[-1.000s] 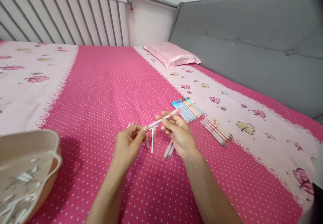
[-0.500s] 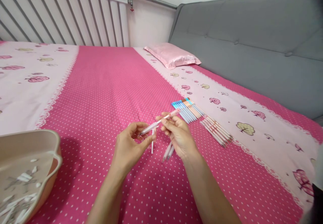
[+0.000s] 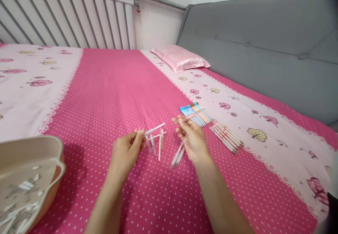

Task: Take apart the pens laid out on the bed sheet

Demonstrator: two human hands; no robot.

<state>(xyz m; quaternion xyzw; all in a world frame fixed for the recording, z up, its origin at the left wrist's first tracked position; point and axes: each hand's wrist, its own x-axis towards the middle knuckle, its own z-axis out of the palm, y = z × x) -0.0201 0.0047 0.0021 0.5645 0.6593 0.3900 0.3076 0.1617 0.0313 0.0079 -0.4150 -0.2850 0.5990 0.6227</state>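
Between its thumb and fingers, my left hand [image 3: 128, 149] pinches the front part of a pen [image 3: 150, 132], and a thin white refill sticks out of it to the right. My right hand [image 3: 194, 139] grips a pink pen barrel [image 3: 190, 116], tilted up to the right and apart from the front part. On the bedspread between the hands lie clear pen parts [image 3: 152, 145], a white refill [image 3: 159, 149] and a pink printed barrel [image 3: 162, 139]. Two pen front parts [image 3: 176, 157] lie beside my right wrist, partly hidden by the hand.
A beige bin [image 3: 56, 146] at the left holds white and clear pen parts. Rows of blue and orange pens [image 3: 196, 114] and white-and-red pens [image 3: 226, 137] lie at the right. Farther back are a pink pillow [image 3: 181, 58], a grey headboard [image 3: 258, 33] and a radiator [image 3: 79, 16].
The pen held across both hands has come apart into two pieces, exposing the refill. My left hand has moved left and my right hand slightly right.
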